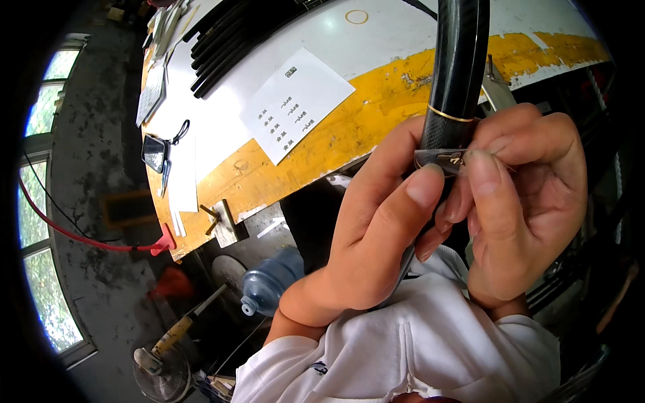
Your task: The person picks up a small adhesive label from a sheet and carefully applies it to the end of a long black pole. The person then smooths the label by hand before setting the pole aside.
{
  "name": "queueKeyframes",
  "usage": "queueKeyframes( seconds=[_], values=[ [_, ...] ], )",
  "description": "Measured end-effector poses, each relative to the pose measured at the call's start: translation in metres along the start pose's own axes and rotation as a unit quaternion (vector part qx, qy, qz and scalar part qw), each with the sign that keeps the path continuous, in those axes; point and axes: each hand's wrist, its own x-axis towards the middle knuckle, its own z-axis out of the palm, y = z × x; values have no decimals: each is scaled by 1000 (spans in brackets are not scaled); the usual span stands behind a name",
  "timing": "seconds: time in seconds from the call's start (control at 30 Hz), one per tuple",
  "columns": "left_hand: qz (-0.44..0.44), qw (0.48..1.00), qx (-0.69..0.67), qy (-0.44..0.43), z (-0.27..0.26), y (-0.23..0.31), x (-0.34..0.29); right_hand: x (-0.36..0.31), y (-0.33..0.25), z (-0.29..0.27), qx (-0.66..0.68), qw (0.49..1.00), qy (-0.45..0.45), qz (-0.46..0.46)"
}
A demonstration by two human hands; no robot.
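A glossy black tube with a woven carbon look (458,67) and a thin gold ring stands in front of me, leaning over the table's edge. Around its lower part my left hand (376,235) is closed, its thumb pressed on a small clear strip of film (435,158) with a tiny gold mark, lying against the tube. The right end of that strip is pinched between the thumb and fingers of my right hand (527,195). My other right fingers curl close to the tube. The tube's lower end is partly hidden behind my hands.
On the white and yellow worktable (383,101) lie a white sheet with rows of small dark marks (302,101), several black tubes (232,43) and a phone (155,153). A metal clamp (225,223) sits at its edge. Below are a blue water jug (272,279) and a fan (161,376).
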Motion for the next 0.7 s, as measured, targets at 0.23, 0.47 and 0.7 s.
queueKeyframes(
  seconds=[0.23, 0.47, 0.7],
  values=[
    [8, 1000, 7, 14, 1, -2, -2, -4, 1, 3, -16, 1000, 16, 3],
    [5, 1000, 4, 22, -1, -2, -3, -6, 9, 5, -11, 999, 26, -26],
    [-42, 988, 97, 113, 14, 5, 4, -7, 14, 5, -13, 999, 33, -32]
  ],
)
